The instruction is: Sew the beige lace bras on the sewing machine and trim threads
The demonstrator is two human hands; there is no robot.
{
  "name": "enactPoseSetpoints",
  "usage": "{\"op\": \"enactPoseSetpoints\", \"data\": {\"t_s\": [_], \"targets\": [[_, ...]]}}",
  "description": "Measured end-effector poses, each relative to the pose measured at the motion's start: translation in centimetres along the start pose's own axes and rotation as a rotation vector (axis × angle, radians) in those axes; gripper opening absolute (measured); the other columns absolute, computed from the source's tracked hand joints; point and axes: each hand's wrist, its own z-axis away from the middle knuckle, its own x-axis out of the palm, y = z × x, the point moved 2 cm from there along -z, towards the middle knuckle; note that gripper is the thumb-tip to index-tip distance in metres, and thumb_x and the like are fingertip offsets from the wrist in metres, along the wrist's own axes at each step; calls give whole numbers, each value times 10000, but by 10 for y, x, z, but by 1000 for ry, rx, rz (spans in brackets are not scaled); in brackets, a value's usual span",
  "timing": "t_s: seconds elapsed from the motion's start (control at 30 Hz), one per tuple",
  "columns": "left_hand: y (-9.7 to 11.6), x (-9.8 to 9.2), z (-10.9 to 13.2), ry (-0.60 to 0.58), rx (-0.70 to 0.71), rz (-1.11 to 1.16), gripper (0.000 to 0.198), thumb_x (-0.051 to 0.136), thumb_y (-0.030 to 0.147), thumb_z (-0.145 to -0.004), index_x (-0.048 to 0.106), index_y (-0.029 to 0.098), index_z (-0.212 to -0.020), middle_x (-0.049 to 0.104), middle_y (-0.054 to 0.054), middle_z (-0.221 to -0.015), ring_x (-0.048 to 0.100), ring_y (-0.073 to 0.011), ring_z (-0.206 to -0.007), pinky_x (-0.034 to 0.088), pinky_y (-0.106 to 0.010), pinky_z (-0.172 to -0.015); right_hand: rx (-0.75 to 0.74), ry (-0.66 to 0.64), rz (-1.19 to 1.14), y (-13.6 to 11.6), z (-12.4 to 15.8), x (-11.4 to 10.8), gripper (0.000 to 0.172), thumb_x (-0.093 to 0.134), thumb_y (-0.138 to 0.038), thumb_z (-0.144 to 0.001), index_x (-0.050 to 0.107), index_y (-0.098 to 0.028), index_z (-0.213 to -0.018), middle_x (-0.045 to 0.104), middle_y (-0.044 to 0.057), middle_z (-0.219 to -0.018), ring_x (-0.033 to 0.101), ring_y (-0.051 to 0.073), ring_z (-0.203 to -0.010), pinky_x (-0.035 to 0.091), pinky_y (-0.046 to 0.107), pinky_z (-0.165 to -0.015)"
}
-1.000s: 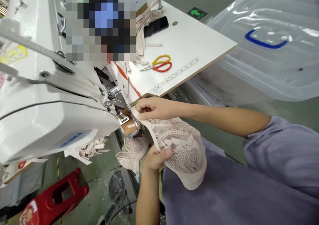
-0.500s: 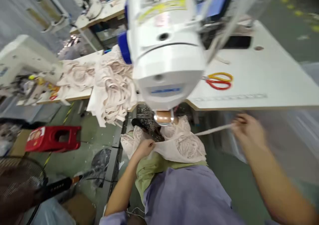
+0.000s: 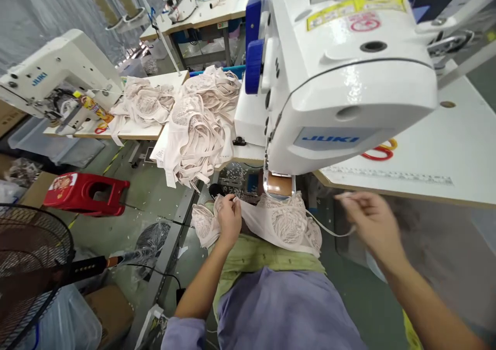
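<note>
Below the JUKI sewing machine (image 3: 349,96), a lace bra (image 3: 289,223) lies across the lap (image 3: 267,257), its cups and band seemingly joined already. The left hand (image 3: 230,218) pinches the band; the right hand (image 3: 370,218), right of the machine, pinches a slack strap (image 3: 329,230). Remaining stitching cannot be told; more bras (image 3: 201,127) are piled left of it.

Yellow-and-black tape (image 3: 112,158) crosses the grey-green floor (image 3: 153,187) past a red plastic stool (image 3: 86,185); a white-topped worktable (image 3: 430,146) stands at right, a wood-edged table (image 3: 232,10) farther back; a rippled grey wall or curtain (image 3: 65,3) fills the upper left.
</note>
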Motion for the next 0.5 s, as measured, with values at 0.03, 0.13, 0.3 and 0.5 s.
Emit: {"op": "enactPoseSetpoints", "data": {"t_s": [0.03, 0.13, 0.3, 0.5], "targets": [[11, 0, 1, -38, 49, 11, 298, 519, 350, -961, 619, 151, -1159, 715, -114, -930, 683, -232, -892, 505, -351, -833, -44, -138, 11, 5, 8, 13, 341, 742, -560, -752, 565, -283, -841, 719, 159, -940, 685, 235, -797, 503, 409, -688], [47, 2, 7, -184, 187, 85, 244, 503, 340, -965, 677, 178, -1020, 736, -101, -1025, 683, -208, -961, 510, -336, -897, -162, -387, 141, -8, 34, 32, 298, 673, -499, -826, 541, -254, -932, 697, 79, -918, 677, 224, -798, 506, 362, -697], [99, -4, 24, -515, 328, 197, 256, 554, 344, -957, 725, 200, -1081, 740, -96, -1101, 685, -213, -1033, 532, -335, -908, -247, -570, 310, -43, 48, 36, 238, 585, -473, -906, 513, -247, -928, 550, -44, -642, 439, 118, -481, 339, 267, -530], [121, -6, 40, -567, 540, 50, 213, 593, 318, -957, 711, 202, -1091, 708, -69, -949, 657, -166, -861, 511, -277, -753, -365, -668, 412, -45, 49, 34, 150, 554, -368, -921, 547, -221, -954, 604, -24, -728, 479, 114, -527, 321, 255, -568]]}}
